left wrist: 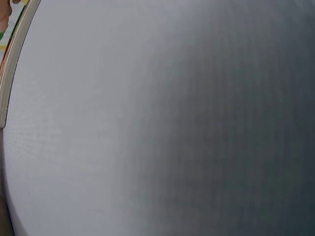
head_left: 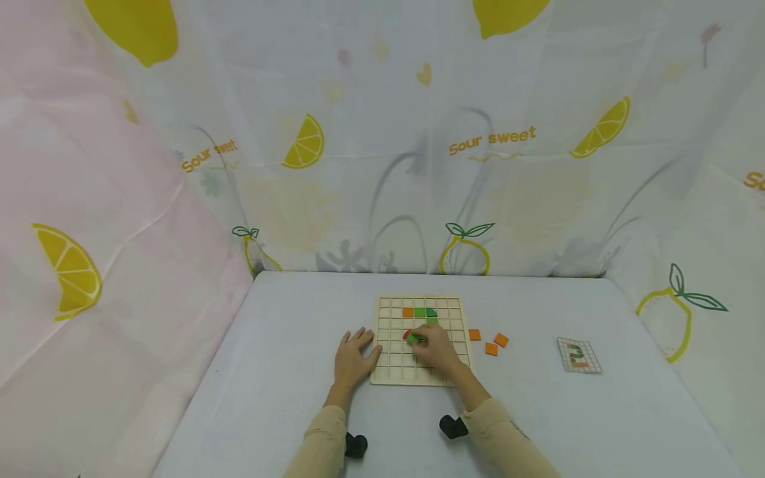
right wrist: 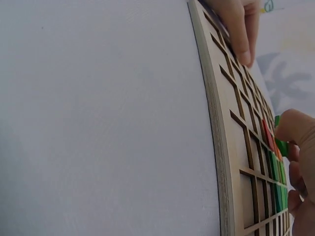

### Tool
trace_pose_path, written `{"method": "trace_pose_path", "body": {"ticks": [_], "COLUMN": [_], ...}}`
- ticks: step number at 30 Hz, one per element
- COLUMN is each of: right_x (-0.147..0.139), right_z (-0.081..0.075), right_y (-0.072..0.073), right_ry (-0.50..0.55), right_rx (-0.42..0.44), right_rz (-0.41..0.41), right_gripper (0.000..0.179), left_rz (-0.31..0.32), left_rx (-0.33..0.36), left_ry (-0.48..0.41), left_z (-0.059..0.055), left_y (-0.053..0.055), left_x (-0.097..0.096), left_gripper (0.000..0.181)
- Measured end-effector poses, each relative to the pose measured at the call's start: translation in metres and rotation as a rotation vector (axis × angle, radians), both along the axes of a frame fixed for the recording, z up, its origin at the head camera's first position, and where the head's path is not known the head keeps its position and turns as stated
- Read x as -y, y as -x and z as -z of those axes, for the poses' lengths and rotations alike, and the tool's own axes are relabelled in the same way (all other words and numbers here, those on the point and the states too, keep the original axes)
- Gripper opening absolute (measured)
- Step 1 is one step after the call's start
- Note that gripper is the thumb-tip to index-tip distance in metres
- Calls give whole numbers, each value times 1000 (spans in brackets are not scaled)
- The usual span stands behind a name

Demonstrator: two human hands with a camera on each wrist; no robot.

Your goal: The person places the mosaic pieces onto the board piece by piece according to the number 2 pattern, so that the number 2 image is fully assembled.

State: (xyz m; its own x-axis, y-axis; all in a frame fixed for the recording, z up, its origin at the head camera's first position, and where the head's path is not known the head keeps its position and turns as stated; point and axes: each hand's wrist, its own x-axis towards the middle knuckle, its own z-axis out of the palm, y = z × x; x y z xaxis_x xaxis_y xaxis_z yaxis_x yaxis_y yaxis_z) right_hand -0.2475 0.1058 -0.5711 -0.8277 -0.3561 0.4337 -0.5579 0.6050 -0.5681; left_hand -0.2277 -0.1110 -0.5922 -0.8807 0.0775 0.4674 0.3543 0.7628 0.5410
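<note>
A wooden grid board (head_left: 391,376) lies on the white table. My left hand (head_left: 354,358) rests at its left edge, fingers spread and fairly straight, with the thumb reaching onto the rim. Over the middle of the grid, my right hand (head_left: 436,348) pinches a small green tile (head_left: 412,338), held tilted beside a red piece (head_left: 407,334). The upper cells hold an orange tile (head_left: 408,313), a light green tile (head_left: 420,313) and a dark green rounded piece (head_left: 431,313). Another green tile (head_left: 432,320) sits below that, partly covered by my right hand.
Loose orange tiles (head_left: 491,349) lie right of the board. Farther right is a pattern card (head_left: 579,356) with a printed grid and coloured shape. Black wrist devices (head_left: 453,427) show at both forearms. A lemon-print cloth (head_left: 358,199) hangs behind the table.
</note>
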Motion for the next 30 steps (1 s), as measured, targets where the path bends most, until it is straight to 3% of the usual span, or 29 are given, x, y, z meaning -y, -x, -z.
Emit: {"method": "trace_pose_path", "body": {"ticks": [6, 11, 16, 21, 30], "right_x": [7, 9, 12, 12, 11], "right_z": [4, 6, 12, 15, 14], "right_y": [-7, -13, -14, -14, -11], "right_ry": [-114, -126, -70, 40, 26], "right_rx": [-92, -119, -110, -65, -75], "right_rz": [14, 57, 115, 117, 94], "right_gripper": [22, 21, 22, 22, 18], "left_rz": [8, 1, -1, 3, -1], "left_rx": [-4, -4, 1, 9, 13], "left_ry": [0, 13, 7, 2, -7], "left_z": [1, 3, 3, 1, 0], "left_y": [1, 2, 2, 0, 0], "left_x": [-1, 0, 1, 1, 1], "left_gripper": [34, 35, 34, 34, 34]}}
